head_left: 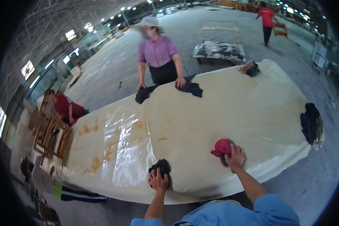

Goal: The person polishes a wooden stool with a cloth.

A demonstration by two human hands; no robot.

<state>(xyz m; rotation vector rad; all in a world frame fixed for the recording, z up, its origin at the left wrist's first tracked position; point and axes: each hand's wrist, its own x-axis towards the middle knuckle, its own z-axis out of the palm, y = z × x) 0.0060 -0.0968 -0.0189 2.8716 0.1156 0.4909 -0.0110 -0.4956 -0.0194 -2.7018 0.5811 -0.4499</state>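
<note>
My left hand [159,181] presses on a bunched black cloth [163,165] near the close edge of a long table with a cream cover [188,132]. Its fingers curl over the cloth. Farther right, my right hand [235,156] grips a red cloth [223,146] with some dark fabric at its side. Both cloths rest on the cover, and the palms hide part of them. Between the hands lies the smooth cover. Left of my left hand, a shiny clear sheet [128,150] spans the table, with brownish stains around it.
Across the table, a person in purple [157,52] leans on dark cloths [192,89]. Another person in red [69,107] is beside a wooden chair frame [54,135] at the left end. Dark rags [310,124] hang at the right edge. A flat cart [219,52] stands behind.
</note>
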